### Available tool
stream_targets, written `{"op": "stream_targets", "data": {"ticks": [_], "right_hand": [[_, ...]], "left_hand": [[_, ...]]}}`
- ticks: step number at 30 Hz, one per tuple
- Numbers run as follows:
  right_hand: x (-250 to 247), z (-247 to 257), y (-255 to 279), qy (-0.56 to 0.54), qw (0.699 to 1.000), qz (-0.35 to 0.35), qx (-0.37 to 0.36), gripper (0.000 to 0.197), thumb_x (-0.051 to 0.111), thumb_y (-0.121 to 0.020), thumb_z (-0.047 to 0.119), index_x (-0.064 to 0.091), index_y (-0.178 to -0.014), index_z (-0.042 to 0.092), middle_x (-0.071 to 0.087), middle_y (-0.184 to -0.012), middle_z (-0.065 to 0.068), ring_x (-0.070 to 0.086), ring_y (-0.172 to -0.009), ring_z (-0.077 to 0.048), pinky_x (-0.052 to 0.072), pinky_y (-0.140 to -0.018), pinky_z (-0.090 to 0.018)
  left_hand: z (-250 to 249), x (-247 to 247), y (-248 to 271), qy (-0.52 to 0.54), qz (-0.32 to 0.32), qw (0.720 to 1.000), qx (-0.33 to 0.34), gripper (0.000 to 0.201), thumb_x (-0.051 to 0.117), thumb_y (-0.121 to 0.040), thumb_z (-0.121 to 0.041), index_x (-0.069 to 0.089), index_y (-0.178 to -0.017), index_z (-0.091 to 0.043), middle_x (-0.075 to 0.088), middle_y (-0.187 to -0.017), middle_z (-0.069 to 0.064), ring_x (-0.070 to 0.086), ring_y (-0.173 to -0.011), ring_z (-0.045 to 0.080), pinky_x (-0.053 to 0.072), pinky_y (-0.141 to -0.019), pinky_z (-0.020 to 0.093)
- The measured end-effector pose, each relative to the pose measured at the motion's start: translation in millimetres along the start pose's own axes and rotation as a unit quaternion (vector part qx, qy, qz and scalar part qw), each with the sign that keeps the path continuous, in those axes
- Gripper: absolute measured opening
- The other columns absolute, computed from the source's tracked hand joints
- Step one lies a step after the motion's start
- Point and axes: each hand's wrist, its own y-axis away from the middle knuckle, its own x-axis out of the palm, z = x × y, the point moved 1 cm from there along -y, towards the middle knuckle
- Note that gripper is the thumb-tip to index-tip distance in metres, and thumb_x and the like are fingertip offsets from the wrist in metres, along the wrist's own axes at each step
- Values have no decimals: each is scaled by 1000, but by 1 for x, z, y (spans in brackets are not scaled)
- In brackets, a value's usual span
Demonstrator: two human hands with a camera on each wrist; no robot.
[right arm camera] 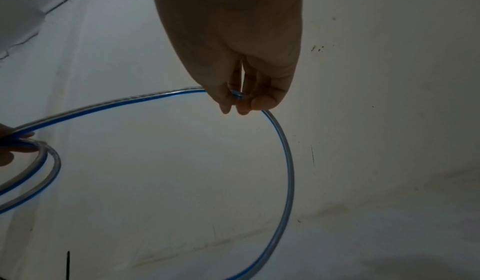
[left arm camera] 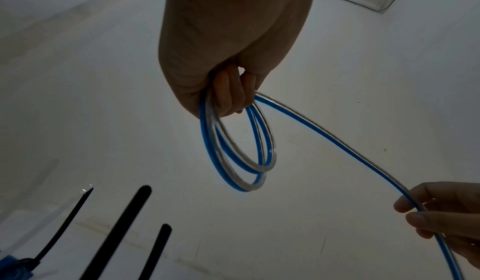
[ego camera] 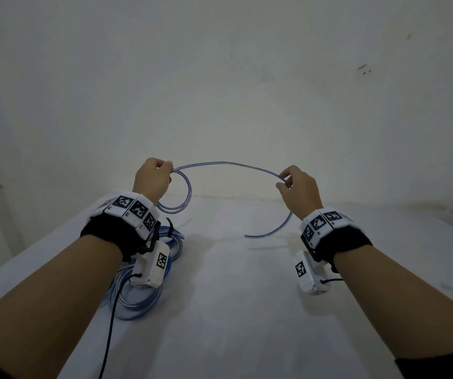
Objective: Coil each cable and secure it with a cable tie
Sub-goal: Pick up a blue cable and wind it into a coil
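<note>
I see the white counter (ego camera: 247,310) below both raised hands. Finished coils (ego camera: 138,296) lie on it under my left wrist, a black cable tie (ego camera: 170,227) sticking up. My left hand (ego camera: 153,179) grips two loops of the blue-striped cable (ego camera: 228,163); my right hand (ego camera: 299,191) pinches its span, tail hanging.

A clear, blue-striped flexible cable (ego camera: 228,164) hangs in two loops, its free end trailing; coiled cables (ego camera: 138,291) lie on the worktop (ego camera: 247,310).
</note>
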Motion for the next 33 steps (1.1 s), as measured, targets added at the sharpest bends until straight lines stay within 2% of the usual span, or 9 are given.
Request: {"op": "stream_targets", "data": {"ticks": [3, 6, 8, 12, 19, 22, 25, 30, 33], "right_hand": [[3, -1, -3, 40, 999, 23, -4, 10, 57, -88, 9, 64, -91, 3, 63, -85, -12, 54, -80, -23, 36, -68, -26], [6, -4, -4, 66, 996, 67, 4, 12, 56, -88, 8, 65, -90, 0, 66, -91, -16, 58, -87, -28, 39, -70, -28], [7, -4, -3, 66, 995, 79, 13, 12, 58, -87, 10, 64, -92, 1, 63, -87, -13, 56, -84, -26, 38, -70, -27], [10, -2, -1, 47, 996, 74, 24, 14, 61, -86, 13, 63, -96, 3, 55, -83, -5, 50, -79, -19, 36, -69, -25], [8, 2, -7, 68, 997, 43, -5, 15, 51, -88, 8, 64, -88, -1, 66, -87, -18, 50, -76, -23, 40, -69, -29], [5, 4, -11, 63, 997, 32, -9, 15, 52, -89, 9, 64, -90, -1, 66, -88, -17, 53, -78, -25, 40, -69, -29], [3, 7, -14, 49, 998, 30, -1, 15, 56, -88, 12, 64, -95, 1, 65, -89, -14, 52, -80, -23, 41, -72, -28], [2, 5, -18, 70, 997, 35, -12, 17, 53, -90, 11, 64, -94, -1, 66, -92, -17, 58, -86, -30, 41, -71, -29], [-1, 2, -20, 77, 996, 41, -13, 15, 54, -90, 10, 64, -91, -1, 65, -90, -17, 58, -85, -30, 42, -71, -31]], "left_hand": [[-3, 0, 3, -7, 12, 1000, -1, 25, 43, -93, -30, 53, -89, -8, 49, -66, 3, 37, -55, 19, 29, -50, 25], [-5, -4, 6, -9, 16, 1000, -7, 30, 45, -92, -38, 53, -94, -9, 50, -68, 1, 39, -55, 17, 30, -50, 25], [-6, -6, 7, -8, 18, 1000, -9, 31, 47, -91, -40, 52, -96, -10, 50, -68, 1, 39, -55, 17, 31, -49, 25], [-10, -9, 11, -15, 31, 999, -10, 28, 51, -91, -39, 50, -93, -11, 49, -69, 1, 38, -55, 17, 31, -48, 24], [-19, -13, 16, -32, 82, 996, -20, 30, 50, -92, -34, 46, -73, -11, 39, -59, 3, 29, -49, 19, 25, -47, 24], [-21, -15, 18, -44, 105, 993, -44, 36, 49, -92, -39, 57, -76, -8, 39, -57, 2, 31, -46, 17, 27, -44, 23], [-21, -16, 19, -61, 122, 989, -57, 42, 49, -90, -44, 60, -75, -6, 39, -56, 1, 32, -45, 16, 28, -44, 23], [-22, -19, 18, -64, 127, 988, -65, 46, 51, -87, -51, 54, -70, -9, 37, -55, -1, 30, -45, 15, 26, -45, 23], [-21, -22, 19, -76, 133, 987, -56, 42, 55, -87, -48, 48, -65, -13, 36, -56, -1, 28, -45, 14, 25, -44, 23]]}}
